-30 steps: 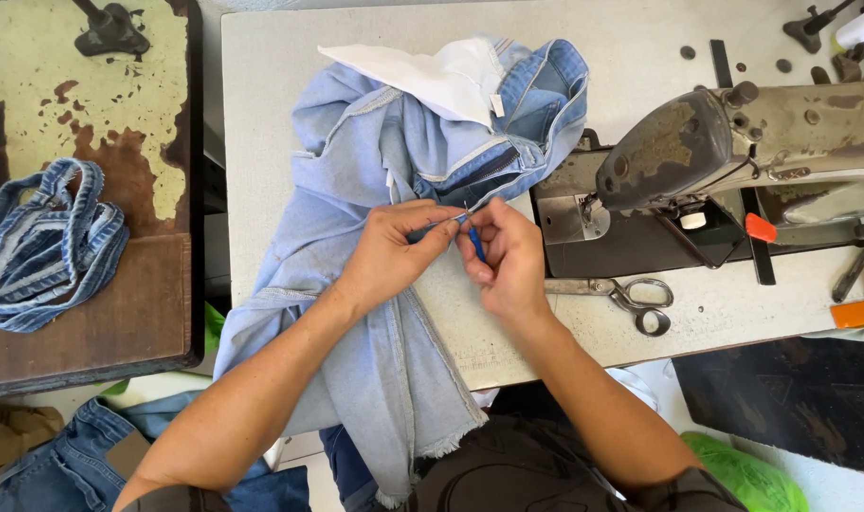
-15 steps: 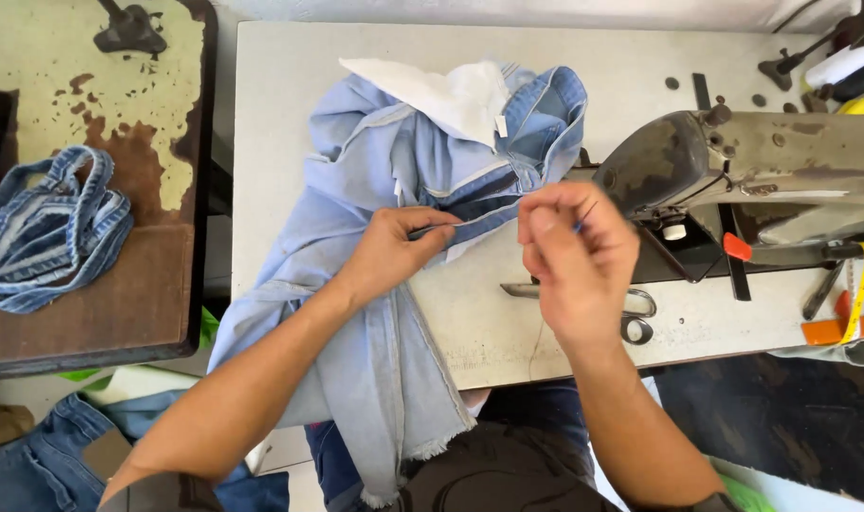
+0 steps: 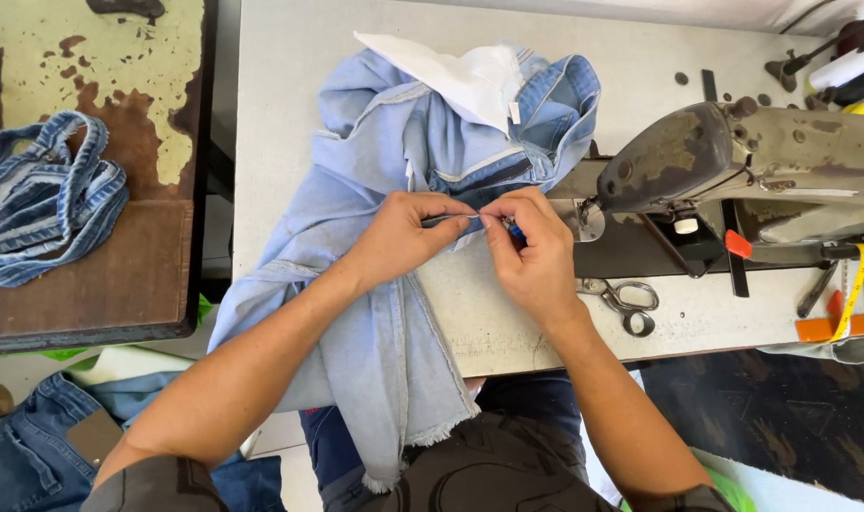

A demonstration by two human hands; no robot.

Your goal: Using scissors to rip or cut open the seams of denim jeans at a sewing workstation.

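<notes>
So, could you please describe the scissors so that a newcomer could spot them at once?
Start at the grey sewing machine on the pale table. The scissors lie flat just below it, beside the right hand: the only bare metal tool with two finger loops.

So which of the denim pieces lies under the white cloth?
The light blue denim garment on the sewing table, pinched by both hands. The striped bundle sits apart on the rusty side table; darker jeans lie below.
</notes>
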